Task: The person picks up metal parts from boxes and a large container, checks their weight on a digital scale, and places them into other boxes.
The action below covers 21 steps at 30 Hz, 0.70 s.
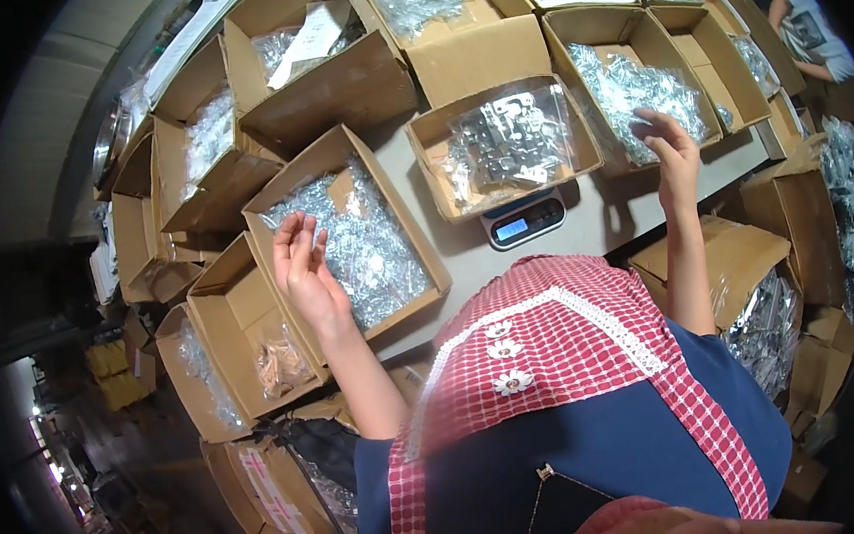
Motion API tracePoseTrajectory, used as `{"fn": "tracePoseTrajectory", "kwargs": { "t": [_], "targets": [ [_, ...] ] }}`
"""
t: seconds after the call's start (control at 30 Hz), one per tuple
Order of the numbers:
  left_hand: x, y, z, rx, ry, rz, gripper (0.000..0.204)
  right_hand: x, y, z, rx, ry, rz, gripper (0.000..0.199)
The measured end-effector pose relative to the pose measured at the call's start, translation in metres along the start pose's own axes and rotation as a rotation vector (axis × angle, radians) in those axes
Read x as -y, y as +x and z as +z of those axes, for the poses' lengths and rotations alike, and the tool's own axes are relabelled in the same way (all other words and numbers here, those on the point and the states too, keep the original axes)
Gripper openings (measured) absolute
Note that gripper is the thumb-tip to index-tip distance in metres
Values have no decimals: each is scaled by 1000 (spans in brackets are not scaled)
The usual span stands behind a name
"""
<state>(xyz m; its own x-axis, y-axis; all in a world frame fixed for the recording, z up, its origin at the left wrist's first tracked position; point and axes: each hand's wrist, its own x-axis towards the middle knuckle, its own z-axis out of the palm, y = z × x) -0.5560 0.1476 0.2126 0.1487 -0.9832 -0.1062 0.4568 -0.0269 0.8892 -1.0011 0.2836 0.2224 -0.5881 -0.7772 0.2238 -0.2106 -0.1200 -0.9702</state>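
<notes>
The left hand (302, 267) is hovering with fingers loosely curled and empty over an open brown cardboard box of small clear bags of metal parts (364, 237) at the left of the grey bench (604, 218). The right hand (674, 152) is reaching, fingers spread and holding nothing, into another brown cardboard box of bagged silver parts (634, 90) at the right. Between them a small carton lined with a clear bag of metal fittings (508, 145) is sitting on a black digital scale (526, 221).
</notes>
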Motion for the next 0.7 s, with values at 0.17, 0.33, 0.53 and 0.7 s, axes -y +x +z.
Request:
{"fn": "tracePoseTrajectory", "kwargs": {
  "t": [0.17,0.33,0.53,0.7],
  "targets": [
    [4,-18,38,166,65,-14,27,19,-16,-18,84,61,295,29],
    [10,-21,65,294,190,-4,39,22,-19,-12,83,-35,347,48],
    [11,-26,76,318,251,32,44,26,-20,5,271,-203,309,56],
    [22,-32,74,305,314,20,44,17,-21,16,307,-297,294,59]
  ]
}}
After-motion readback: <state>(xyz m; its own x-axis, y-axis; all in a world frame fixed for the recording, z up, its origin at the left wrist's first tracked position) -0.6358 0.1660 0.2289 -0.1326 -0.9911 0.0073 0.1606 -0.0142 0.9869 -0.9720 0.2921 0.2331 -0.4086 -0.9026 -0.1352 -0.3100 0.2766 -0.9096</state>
